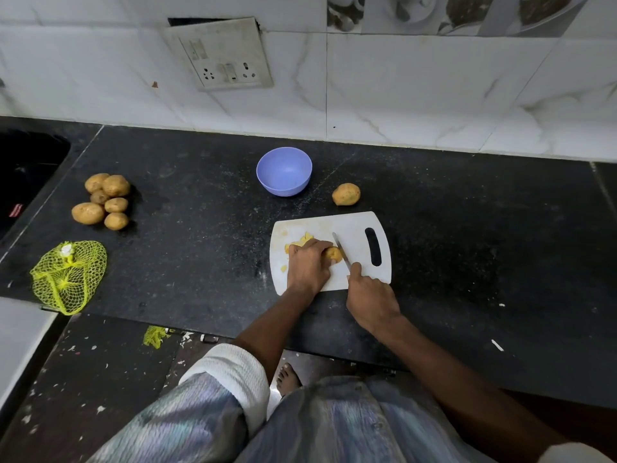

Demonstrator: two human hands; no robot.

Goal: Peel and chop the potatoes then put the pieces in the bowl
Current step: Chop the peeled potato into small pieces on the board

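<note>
Potato (334, 254) partly cut on white board (354, 235); empty-looking lavender bowl (284, 171) behind.

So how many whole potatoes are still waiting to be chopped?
7 that I can see: six in a pile at the counter's left, and one alone just right of the purple bowl. More may be hidden under the pile.

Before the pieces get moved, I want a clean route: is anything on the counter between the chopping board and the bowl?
Nothing visible. A bare strip of counter separates the chopping board from the bowl. The lone potato lies right of that line.
</note>
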